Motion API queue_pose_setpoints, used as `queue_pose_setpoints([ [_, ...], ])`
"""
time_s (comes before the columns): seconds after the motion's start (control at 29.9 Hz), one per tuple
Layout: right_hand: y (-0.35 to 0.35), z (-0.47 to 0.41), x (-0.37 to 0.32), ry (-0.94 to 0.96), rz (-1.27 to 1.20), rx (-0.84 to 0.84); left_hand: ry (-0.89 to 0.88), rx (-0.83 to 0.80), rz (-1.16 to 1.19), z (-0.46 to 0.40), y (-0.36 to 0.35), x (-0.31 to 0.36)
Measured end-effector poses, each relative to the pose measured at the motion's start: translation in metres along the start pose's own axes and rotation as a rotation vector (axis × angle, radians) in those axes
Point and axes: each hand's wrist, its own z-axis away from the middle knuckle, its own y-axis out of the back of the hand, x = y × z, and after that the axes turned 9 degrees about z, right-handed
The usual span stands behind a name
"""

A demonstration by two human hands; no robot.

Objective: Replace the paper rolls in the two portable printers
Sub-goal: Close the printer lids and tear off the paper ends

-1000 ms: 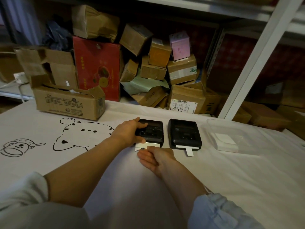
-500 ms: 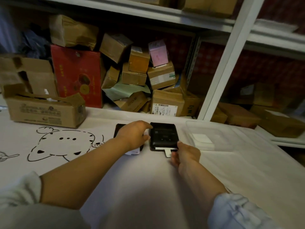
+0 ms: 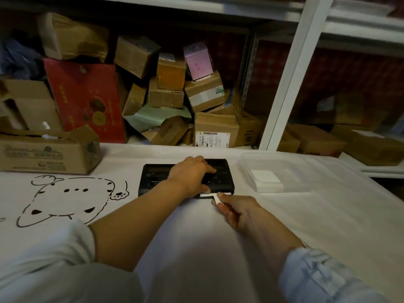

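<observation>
Left hand (image 3: 190,174) presses right printer (image 3: 220,176); right hand (image 3: 237,209) pinches paper strip (image 3: 216,199).

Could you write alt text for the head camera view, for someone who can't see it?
A person's left hand presses on the right of two black portable printers while the right hand pinches the white paper strip at its front. A clear plastic tray sits right; cardboard boxes fill shelves behind.
</observation>
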Motion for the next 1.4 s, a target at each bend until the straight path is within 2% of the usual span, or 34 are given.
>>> queue_pose_setpoints([
  [0.47,-0.002,0.003,0.004,0.074,0.115,0.034,0.041,-0.004,-0.030,-0.003,0.003,0.008],
  [0.63,0.000,0.008,0.005,0.073,0.126,-0.015,0.044,-0.009,-0.021,-0.002,0.001,0.007],
  [0.77,0.006,0.012,0.004,0.023,0.009,-0.087,0.041,-0.013,-0.014,-0.003,0.001,0.006],
  [0.87,0.008,0.012,0.004,0.035,-0.057,-0.030,0.040,-0.020,-0.010,-0.003,0.001,0.006],
  [1.1,0.000,0.012,0.000,0.034,0.013,0.051,0.048,-0.019,-0.008,-0.001,0.001,0.008],
  [1.4,0.004,0.012,0.002,0.041,0.081,0.049,0.050,-0.023,-0.036,0.000,0.002,0.010],
])
